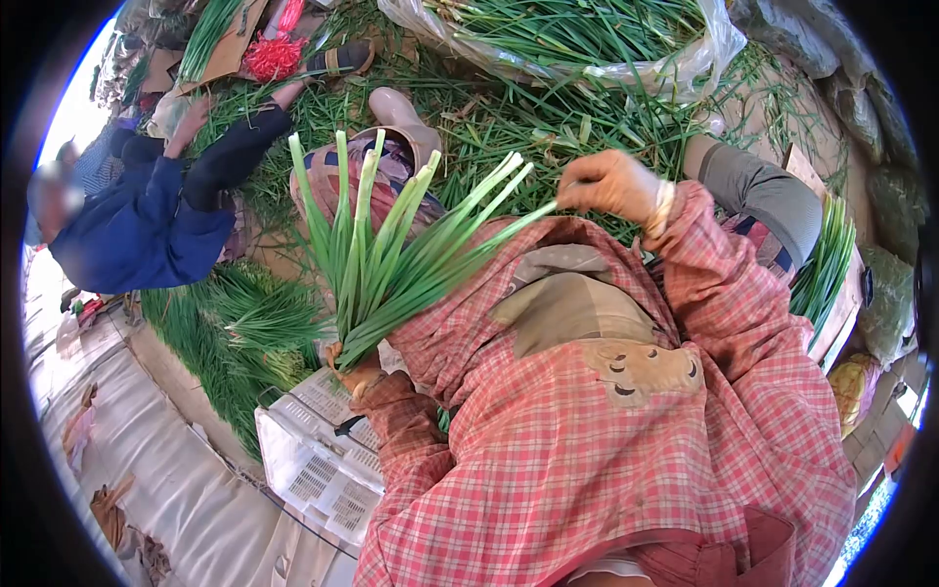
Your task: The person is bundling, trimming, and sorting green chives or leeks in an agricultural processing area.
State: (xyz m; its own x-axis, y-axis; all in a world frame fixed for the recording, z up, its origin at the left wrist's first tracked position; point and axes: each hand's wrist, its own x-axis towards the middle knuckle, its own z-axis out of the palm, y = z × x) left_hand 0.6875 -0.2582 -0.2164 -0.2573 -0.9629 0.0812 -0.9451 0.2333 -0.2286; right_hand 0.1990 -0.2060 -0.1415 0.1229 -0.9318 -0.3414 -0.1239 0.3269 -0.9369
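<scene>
My left hand point(357, 370) is closed around the green lower part of a bunch of spring onions point(377, 259). The bunch stands tilted upward, its pale stalk ends fanned out in several clusters. To the right, my right hand point(611, 191) is raised, its fingers pinched at the pale end of one outermost spring onion stalk point(533, 217). The fingertips are partly blurred. Below the bunch lies my plaid-sleeved lap, and a white crate with printed paper point(318, 474) sits beside my left forearm.
A clear plastic sheet point(719, 49) holds a large heap of spring onions ahead. More greens point(220, 342) lie at left, and a small bundle point(827, 259) at right. Another person in blue point(147, 235) sits at left near red string point(274, 59). Loose leaves cover the ground.
</scene>
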